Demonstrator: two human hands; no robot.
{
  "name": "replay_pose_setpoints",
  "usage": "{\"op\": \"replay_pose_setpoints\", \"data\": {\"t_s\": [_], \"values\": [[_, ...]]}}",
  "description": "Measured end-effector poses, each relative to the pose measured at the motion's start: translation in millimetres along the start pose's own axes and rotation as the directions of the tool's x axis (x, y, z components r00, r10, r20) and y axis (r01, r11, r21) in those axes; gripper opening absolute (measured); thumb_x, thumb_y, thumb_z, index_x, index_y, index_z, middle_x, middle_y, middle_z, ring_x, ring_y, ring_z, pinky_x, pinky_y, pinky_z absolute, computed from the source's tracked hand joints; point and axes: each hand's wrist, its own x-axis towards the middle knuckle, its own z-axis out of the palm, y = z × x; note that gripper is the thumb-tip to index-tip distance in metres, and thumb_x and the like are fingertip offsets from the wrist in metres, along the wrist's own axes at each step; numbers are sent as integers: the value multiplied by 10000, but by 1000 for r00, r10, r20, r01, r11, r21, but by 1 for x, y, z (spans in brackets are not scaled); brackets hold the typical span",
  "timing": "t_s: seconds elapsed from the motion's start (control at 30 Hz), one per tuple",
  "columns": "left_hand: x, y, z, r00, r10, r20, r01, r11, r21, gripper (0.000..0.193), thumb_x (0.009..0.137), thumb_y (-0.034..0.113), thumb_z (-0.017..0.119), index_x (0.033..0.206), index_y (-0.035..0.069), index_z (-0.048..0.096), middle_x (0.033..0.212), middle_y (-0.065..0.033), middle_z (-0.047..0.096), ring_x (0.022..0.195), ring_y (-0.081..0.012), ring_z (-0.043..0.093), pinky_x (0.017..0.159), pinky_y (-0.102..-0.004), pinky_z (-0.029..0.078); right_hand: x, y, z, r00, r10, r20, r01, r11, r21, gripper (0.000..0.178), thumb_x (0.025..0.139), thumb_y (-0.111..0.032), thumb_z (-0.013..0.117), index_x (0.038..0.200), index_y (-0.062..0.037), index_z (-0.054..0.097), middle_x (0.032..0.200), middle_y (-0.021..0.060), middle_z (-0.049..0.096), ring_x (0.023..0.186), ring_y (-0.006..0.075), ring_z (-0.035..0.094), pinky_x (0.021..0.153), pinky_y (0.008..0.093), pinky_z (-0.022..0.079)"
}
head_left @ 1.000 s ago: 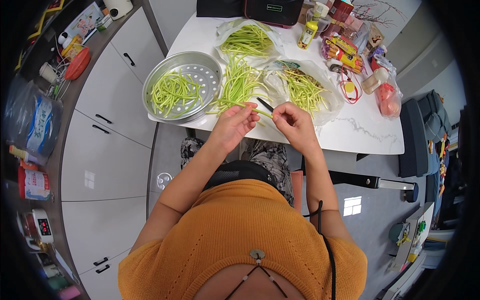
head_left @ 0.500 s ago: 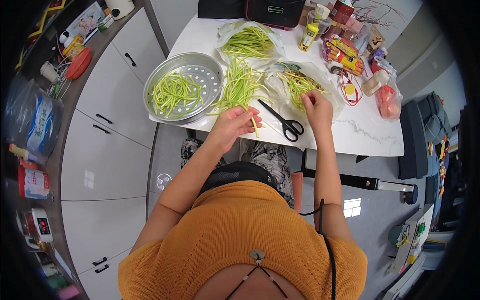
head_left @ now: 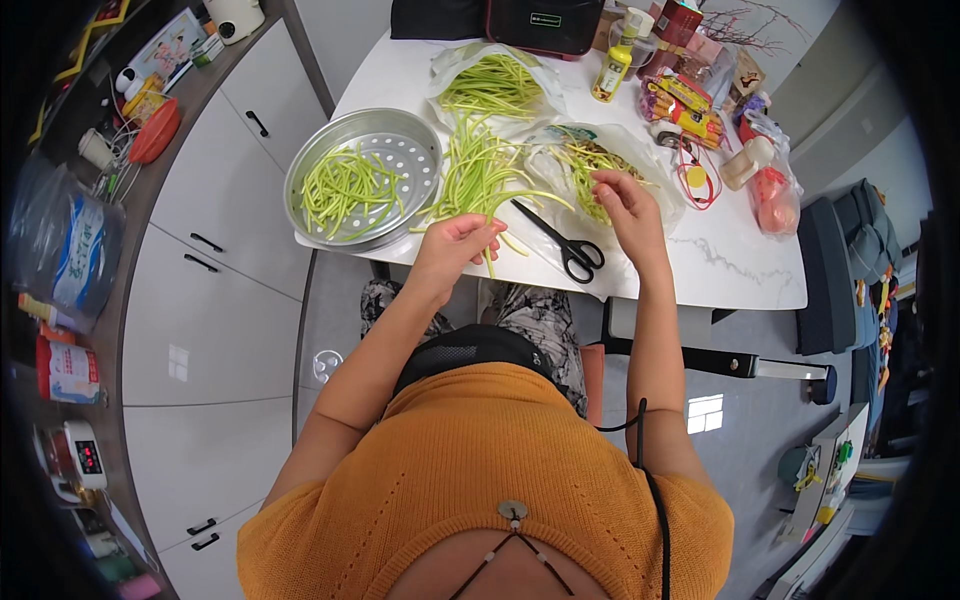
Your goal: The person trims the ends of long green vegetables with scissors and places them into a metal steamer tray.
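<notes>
My left hand is closed in a pinch on a long, thin green stem, likely a garlic scape, at the table's near edge. Just beyond it lies a loose pile of the same stems. My right hand holds nothing; its thumb and fingers are apart above a plastic bag with green and brownish scraps. Between my hands lie black scissors. To the left, cut stems fill one side of a round perforated metal steamer pan.
A second plastic bag of long stems stands behind the pile. A yellow bottle, snack packets, a red cord and a bag of round pinkish things crowd the right side. White cabinets run along the left.
My right hand has drawn back slightly from the scraps, and its fingers have parted. My left hand has shifted a little left, with its fingers curled more tightly.
</notes>
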Motion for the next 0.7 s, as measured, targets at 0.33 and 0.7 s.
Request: {"op": "replay_pose_setpoints", "data": {"t_s": [0.33, 0.7], "values": [[-2, -1, 0, 973, 229, -20, -222, 958, 179, 176, 850, 81, 629, 983, -23, 678, 804, -31, 612, 731, -85, 537, 632, -219, 413, -11, -31, 14, 812, 96, 576, -247, 950, 190, 227, 929, -199, 529, 905, -4, 643, 750, -14, 590, 718, 59, 517, 671, 215, 437], [-23, 8, 25, 884, 459, 84, -436, 746, 503, 155, 795, 35, 672, 933, -33, 680, 752, -55, 590, 697, -118, 541, 632, -235, 420, -27, -37, 39, 987, -161, -24, 140, 915, -379, 94, 757, -123, 636, 706, -44, 631, 630, 112, 596, 550, 249, 588, 513, 307, 451]]}}
